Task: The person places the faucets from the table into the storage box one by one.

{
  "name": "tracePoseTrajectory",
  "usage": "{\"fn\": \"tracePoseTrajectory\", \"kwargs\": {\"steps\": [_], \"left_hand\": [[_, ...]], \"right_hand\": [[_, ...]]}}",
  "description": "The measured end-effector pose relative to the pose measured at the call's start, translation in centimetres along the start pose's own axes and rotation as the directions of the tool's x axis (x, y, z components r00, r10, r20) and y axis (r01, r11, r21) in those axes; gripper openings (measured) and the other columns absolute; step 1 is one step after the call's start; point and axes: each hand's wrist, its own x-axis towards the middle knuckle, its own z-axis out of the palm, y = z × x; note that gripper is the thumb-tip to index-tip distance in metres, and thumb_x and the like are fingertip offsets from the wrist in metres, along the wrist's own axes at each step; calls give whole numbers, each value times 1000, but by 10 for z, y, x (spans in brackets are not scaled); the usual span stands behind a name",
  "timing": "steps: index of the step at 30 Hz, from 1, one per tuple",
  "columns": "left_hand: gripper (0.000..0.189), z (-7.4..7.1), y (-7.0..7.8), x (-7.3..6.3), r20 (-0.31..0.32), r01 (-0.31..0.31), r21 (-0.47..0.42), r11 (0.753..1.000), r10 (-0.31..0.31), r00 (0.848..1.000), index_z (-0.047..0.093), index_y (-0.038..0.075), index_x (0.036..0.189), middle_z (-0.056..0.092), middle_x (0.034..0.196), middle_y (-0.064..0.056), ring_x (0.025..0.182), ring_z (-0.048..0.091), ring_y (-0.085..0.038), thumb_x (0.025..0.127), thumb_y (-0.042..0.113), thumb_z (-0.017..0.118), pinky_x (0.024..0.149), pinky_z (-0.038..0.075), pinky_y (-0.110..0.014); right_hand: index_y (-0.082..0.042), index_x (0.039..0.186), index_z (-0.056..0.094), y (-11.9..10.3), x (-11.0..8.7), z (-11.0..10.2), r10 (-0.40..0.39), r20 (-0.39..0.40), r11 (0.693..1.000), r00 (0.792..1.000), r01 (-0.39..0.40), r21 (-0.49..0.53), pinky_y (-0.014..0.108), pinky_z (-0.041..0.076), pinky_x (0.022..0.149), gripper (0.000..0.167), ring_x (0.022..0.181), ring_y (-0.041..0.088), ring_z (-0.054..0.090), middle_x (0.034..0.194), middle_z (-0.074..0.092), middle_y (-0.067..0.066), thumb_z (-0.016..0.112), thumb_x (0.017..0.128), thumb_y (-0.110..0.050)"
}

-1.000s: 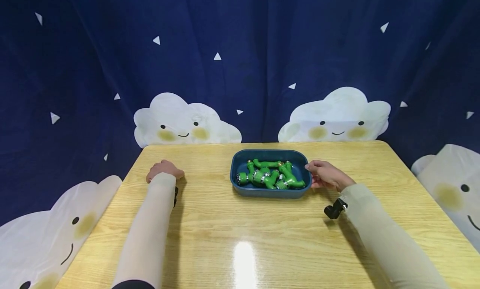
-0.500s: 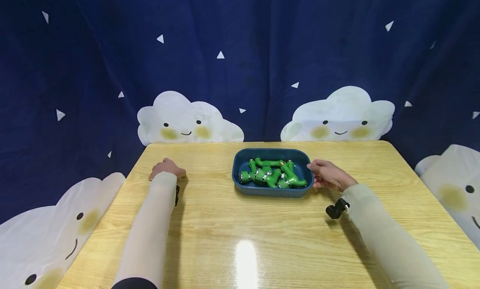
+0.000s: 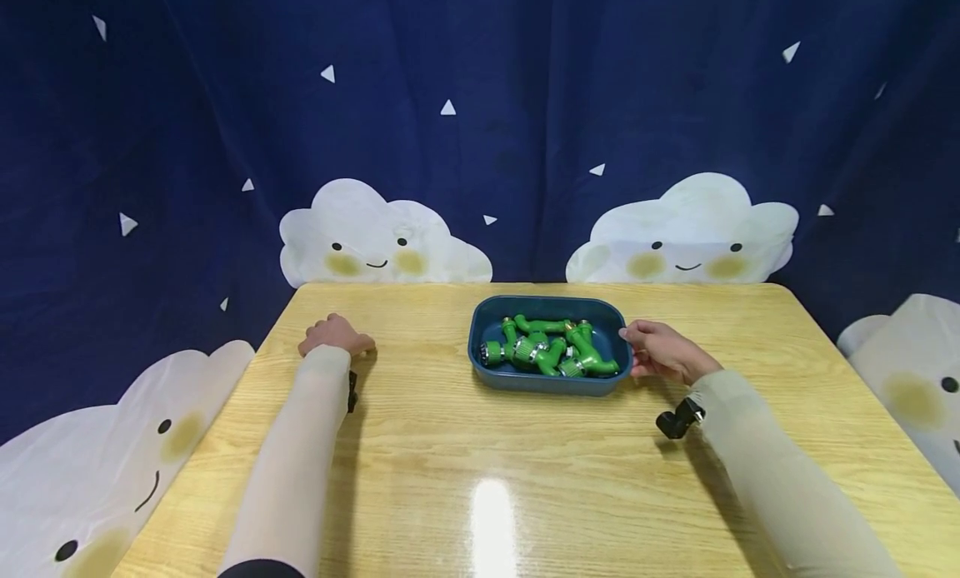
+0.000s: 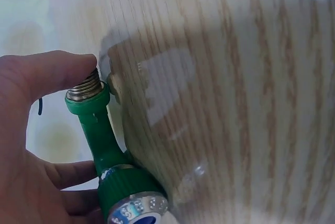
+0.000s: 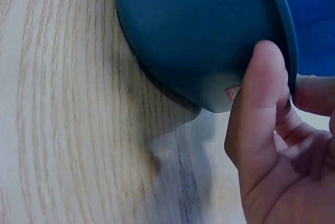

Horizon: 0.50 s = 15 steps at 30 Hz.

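Note:
My left hand (image 3: 335, 335) is low over the left part of the wooden table (image 3: 420, 461). In the left wrist view its thumb lies against the coiled metal end of a green pipe fitting (image 4: 102, 140), with fingers curled behind the body. A ribbed green collar with a silver ring forms the fitting's lower end; the head view hides it behind the hand. At the right, my right hand (image 3: 666, 351) pinches the rim of a dark blue bin (image 3: 540, 384) between thumb and fingers. Inside the bin lie several similar green fittings (image 3: 536, 349), piled across one another.
A dark blue curtain (image 3: 517, 128) with white clouds hangs right behind the table's far edge and around both sides. Bare wood stretches between the left hand and the bin. A black wrist camera (image 3: 678, 418) sticks out below the right wrist.
The head view has turned slightly left, so everything sits a little further right in it. Both hands and the bin keep their places on the table.

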Motion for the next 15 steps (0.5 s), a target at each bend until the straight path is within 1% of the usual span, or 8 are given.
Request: {"fn": "tracePoseTrajectory", "kwargs": {"steps": [5,7,9,13,15], "left_hand": [[72,2,-1,5,6,-21,9,1000,21,1000,52,-5,127,56,123,-28,114,52,-43,80,49,63,85,49,-54],[70,1,-1,5,2,-30,8,1000,30,1000,54,-4,124,57,122,-27,113,52,-42,80,49,65,85,48,-53],[71,1,1,5,-10,-38,7,999,38,999,54,-4,124,57,123,-27,114,52,-42,79,49,65,87,47,-54],[75,-1,4,4,-27,-67,7,998,67,997,50,-5,128,55,127,-28,118,50,-44,79,50,65,94,45,-57],[76,-1,5,4,-33,-84,12,996,84,996,49,-5,129,55,128,-28,119,50,-45,80,50,64,96,44,-58]], "right_hand": [[-11,87,44,0,-1,0,-1,8,1000,1000,1,2,23,57,60,26,57,7,53,70,47,-3,42,107,-27],[-10,87,44,0,-1,0,-2,8,1000,1000,2,2,23,57,60,26,57,8,53,70,48,-3,43,107,-27],[-11,88,44,0,0,0,-5,5,1000,1000,5,1,23,57,60,25,58,7,53,71,48,-3,42,107,-27],[-11,88,45,1,1,0,-4,-7,1000,1000,4,2,23,57,60,25,58,7,53,70,48,-3,42,107,-26],[-11,88,45,1,1,0,-6,-7,1000,1000,6,-3,23,57,60,25,57,8,53,70,48,-3,42,107,-26]]}}
